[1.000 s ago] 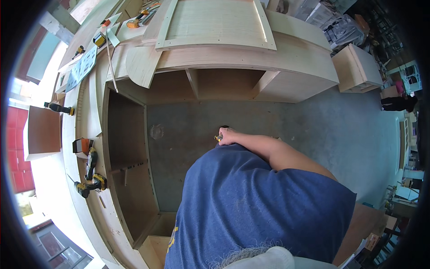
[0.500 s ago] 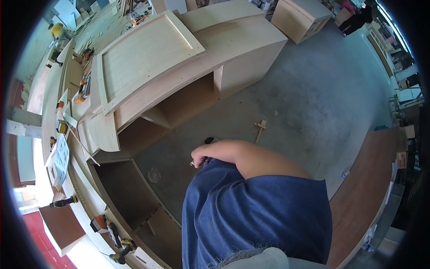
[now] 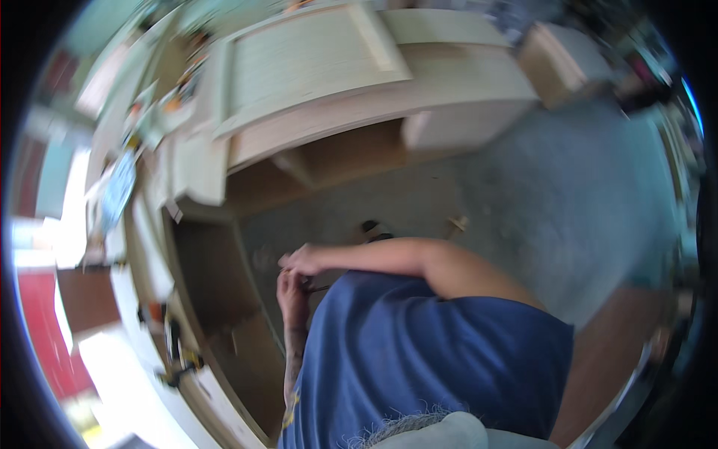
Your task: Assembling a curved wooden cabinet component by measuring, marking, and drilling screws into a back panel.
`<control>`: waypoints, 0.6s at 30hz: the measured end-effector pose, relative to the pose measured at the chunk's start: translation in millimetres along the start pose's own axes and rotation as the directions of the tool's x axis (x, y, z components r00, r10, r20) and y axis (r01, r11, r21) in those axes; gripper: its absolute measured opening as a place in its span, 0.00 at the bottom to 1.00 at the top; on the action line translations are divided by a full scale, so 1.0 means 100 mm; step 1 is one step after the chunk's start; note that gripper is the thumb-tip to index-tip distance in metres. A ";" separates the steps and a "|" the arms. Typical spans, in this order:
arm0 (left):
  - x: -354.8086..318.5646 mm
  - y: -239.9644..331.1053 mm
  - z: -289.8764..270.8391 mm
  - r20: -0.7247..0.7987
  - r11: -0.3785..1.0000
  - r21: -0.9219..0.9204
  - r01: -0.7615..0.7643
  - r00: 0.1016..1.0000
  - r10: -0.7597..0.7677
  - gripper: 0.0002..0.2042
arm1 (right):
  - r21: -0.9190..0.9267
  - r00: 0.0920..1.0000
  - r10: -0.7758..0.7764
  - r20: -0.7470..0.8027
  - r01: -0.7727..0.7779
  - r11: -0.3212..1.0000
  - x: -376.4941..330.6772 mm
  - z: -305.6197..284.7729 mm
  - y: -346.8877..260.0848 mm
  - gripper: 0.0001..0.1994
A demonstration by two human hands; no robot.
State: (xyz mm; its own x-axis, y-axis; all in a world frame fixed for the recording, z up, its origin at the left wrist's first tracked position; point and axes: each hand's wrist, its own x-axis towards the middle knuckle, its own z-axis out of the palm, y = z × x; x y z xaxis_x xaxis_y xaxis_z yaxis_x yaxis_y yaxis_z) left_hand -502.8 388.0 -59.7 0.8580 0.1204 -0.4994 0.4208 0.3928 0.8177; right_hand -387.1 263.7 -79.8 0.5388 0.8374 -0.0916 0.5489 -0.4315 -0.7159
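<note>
My left hand (image 3: 292, 290) and my right hand (image 3: 305, 261) meet in front of my body at the left, above the floor. The right reaches across from the right side and lies over the fingertips of the left. Both have bent, closed fingers, blurred by motion. A small dark thing shows by the left palm, with a thin dark piece (image 3: 320, 288) sticking out toward my blue shirt (image 3: 434, 352); its kind is not clear. Left of my hands stands an open wooden cabinet carcass (image 3: 213, 262).
A long curved wooden counter (image 3: 321, 127) with open compartments stands ahead, a framed panel (image 3: 299, 63) on top. A yellow-and-black cordless drill (image 3: 179, 367) lies on the left counter. A small wooden piece (image 3: 458, 224) is on the floor. A brown board (image 3: 613, 352) lies at the right.
My left hand and forearm have come into view and joined my right hand, which has moved slightly left. The view has turned left, so the counter appears farther right, and the picture is blurred.
</note>
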 end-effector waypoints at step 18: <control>-1.18 -1.38 -0.01 -0.470 0.949 -0.060 0.311 0.830 -0.302 0.22 | -0.155 0.530 0.444 0.723 -0.501 0.851 -1.54 0.76 1.95 0.33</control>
State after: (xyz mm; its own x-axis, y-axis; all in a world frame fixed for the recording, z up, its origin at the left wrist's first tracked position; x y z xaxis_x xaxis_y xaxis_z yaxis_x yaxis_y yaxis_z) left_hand -662.6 320.4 -113.9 0.4465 0.4097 -0.7955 0.6484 0.4646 0.6032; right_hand -412.0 76.3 -258.0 0.0668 0.4947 -0.8665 0.2965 -0.8390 -0.4562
